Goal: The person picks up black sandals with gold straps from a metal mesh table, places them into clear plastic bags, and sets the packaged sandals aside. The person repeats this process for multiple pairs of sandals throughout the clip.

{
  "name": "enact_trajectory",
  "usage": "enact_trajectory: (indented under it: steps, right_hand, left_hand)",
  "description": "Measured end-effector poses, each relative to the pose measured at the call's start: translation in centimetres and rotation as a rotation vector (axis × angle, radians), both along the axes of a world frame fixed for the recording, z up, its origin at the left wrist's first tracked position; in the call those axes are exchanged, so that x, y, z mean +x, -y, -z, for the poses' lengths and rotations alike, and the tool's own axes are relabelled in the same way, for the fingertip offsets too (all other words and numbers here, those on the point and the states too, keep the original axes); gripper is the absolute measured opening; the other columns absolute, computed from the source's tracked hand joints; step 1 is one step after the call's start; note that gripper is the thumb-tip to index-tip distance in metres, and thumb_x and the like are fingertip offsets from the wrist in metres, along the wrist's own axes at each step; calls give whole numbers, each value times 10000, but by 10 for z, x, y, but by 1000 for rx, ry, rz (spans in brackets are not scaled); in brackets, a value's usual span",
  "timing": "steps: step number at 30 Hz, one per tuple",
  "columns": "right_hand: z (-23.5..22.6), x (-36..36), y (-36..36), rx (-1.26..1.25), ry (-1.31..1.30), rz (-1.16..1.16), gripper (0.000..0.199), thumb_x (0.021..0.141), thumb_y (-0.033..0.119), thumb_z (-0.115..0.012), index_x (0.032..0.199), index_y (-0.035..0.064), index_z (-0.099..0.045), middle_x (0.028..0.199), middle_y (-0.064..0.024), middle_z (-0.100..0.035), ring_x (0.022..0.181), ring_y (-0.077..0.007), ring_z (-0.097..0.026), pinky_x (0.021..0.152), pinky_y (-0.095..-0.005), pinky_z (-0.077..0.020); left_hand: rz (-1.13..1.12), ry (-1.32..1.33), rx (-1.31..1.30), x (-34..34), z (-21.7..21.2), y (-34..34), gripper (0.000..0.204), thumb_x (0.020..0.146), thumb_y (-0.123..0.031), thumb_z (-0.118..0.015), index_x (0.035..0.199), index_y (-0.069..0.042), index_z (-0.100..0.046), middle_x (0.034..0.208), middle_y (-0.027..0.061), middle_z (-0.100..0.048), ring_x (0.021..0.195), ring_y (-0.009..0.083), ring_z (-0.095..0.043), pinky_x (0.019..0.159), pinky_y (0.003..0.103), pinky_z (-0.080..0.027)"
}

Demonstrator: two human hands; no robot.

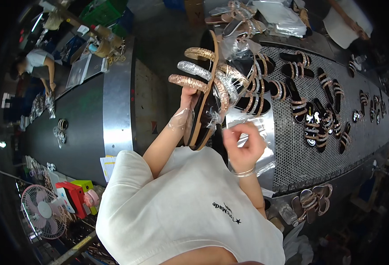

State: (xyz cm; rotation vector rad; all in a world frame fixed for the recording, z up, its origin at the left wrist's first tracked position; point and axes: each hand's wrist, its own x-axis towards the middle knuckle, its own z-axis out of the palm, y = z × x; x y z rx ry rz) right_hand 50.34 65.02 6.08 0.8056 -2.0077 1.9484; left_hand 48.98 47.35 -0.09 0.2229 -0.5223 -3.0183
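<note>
A grey metal bed perforated with small holes (287, 157) stretches along the right, and black flat sandals with glittering metallic straps (311, 132) lie scattered across it, some overlapping. Behind its near end, a dark flat tabletop (272, 40) carries a stack of clear plastic bags (283, 22) and, beside that, a heap of strappy sandals with pale metallic bands (241, 26). To the left, a smooth dark belt (81, 132) runs beside a shiny silver metal border (117, 106); a small strappy item with crumpled clear plastic (61, 133) lies on the belt.
</note>
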Motion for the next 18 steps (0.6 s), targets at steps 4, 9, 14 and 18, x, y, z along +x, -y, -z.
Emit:
enact_trajectory:
  steps: [4, 9, 14, 18]
  right_hand:
    - [-10, 8, 3, 281, -91, 92, 395, 614, 243, -813, 870, 39, -592, 669, -46, -510, 555, -169, -483, 475, -262, -379]
    - [-11, 3, -3, 555, -93, 365, 551, 606, 306, -777, 996, 20, -513, 927, -98, -519, 830, -265, -499, 679, -360, -388]
    - [19, 13, -41, 409, 60, 624, 468, 582, 126, -761, 948, 16, -490, 884, -116, -532, 828, -291, -510, 738, -385, -396]
    - [54, 78, -56, 222, 359, 1006, 545, 591, 175, -770, 1010, -3, -470, 919, -159, -566, 843, -318, -576, 724, -379, -466]
  left_hand:
    - [18, 129, -328, -2, 1, -14, 587, 729, -342, -646, 1170, 15, -495, 1059, 139, -591, 956, 222, -598, 854, 358, -505]
    - [160, 122, -456, -26, 20, -32, 513, 738, -269, -677, 1142, -8, -499, 1019, 109, -588, 914, 197, -590, 824, 327, -500]
    - [385, 42, -516, -43, 61, -62, 452, 747, -195, -708, 1115, -31, -503, 979, 79, -585, 872, 172, -583, 793, 296, -495]
    - [690, -105, -672, -37, 74, -92, 468, 732, -120, -739, 1128, -42, -502, 1007, 72, -577, 898, 169, -572, 815, 301, -478]
